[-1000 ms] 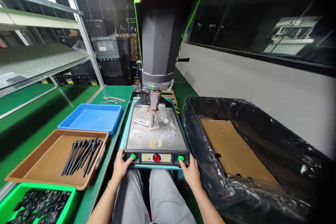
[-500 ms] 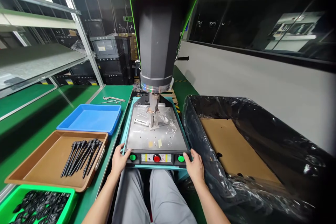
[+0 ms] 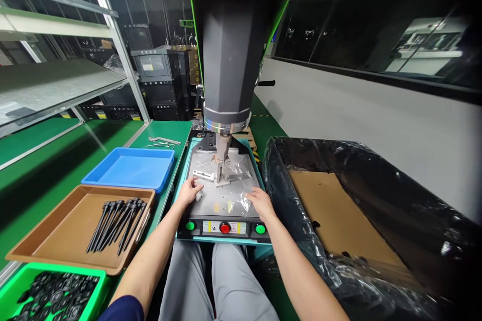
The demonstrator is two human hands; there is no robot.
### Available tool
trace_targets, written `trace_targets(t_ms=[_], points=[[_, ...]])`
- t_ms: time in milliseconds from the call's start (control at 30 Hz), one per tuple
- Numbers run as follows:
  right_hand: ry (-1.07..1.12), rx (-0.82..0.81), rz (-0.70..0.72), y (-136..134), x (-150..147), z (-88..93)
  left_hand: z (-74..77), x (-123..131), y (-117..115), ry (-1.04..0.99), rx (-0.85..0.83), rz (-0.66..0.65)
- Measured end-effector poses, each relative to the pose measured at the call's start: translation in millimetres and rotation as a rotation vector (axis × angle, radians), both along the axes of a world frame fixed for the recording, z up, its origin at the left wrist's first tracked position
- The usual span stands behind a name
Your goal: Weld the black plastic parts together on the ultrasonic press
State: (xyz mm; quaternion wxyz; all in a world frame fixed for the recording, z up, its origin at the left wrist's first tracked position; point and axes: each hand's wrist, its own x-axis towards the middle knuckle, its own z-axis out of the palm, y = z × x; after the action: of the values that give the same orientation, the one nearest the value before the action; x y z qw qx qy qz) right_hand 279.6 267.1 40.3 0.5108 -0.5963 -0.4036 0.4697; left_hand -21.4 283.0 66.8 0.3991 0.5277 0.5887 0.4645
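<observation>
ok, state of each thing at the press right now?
left hand, open, on the plate near the bracket
right hand, open, flat on the plate
horn, over the fixture
green buttons, untouched
red button, untouched
brown tray, holds black rods
green bin, holds black parts
lined box, open, cardboard inside

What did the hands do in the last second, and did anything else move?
Both hands left the green buttons and moved forward onto the metal plate: left hand beside a small metal bracket, right hand flat near the clear film. Nothing visibly picked up. Press head, trays and black rods stayed put.
</observation>
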Motion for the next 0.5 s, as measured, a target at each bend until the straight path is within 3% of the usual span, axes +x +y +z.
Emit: trace_targets(t_ms=[267,500], points=[[0.183,0.004,0.007,-25,-4,18.9,20.5,2,-42,-0.121,-0.063,-0.089],[0.252,0.021,-0.023,-54,-16,39.0,39.3,14,-76,-0.206,-0.063,-0.092]])
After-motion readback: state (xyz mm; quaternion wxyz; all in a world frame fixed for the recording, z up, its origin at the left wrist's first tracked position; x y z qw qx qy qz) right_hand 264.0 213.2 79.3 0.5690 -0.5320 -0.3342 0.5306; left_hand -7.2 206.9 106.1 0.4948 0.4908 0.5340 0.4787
